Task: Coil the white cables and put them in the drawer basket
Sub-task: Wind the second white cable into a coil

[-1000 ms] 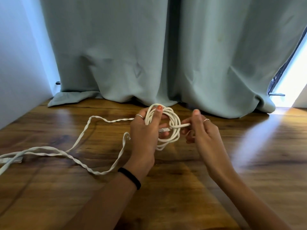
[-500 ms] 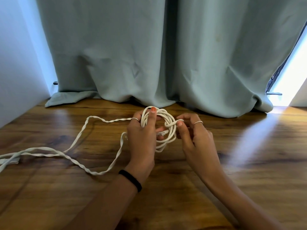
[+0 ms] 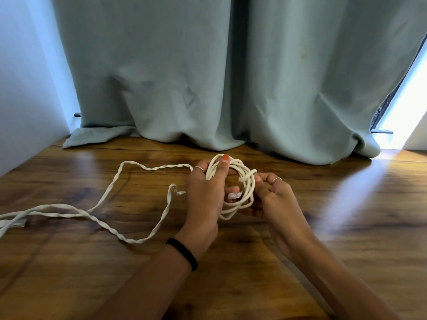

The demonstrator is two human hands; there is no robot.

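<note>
So the left hand (image 3: 205, 192) is gripping the coil (image 3: 245, 181) of white cable just above the wooden floor (image 3: 346, 215), thumb pressed over the loops. Right hand (image 3: 275, 195) is pinching the wrap on the coil's right side. Loose twisted cable (image 3: 92, 213) trails off left along the floor.

Room setting. A pale green curtain (image 3: 231, 77) hangs across the far side, its hem bunched on the wooden floor (image 3: 346, 227). A plain light wall (image 3: 25, 88) closes the left side. At far right, bright daylight enters through a gap beside the curtain at the window (image 3: 406, 107), casting a pale streak across the glossy floorboards.
</note>
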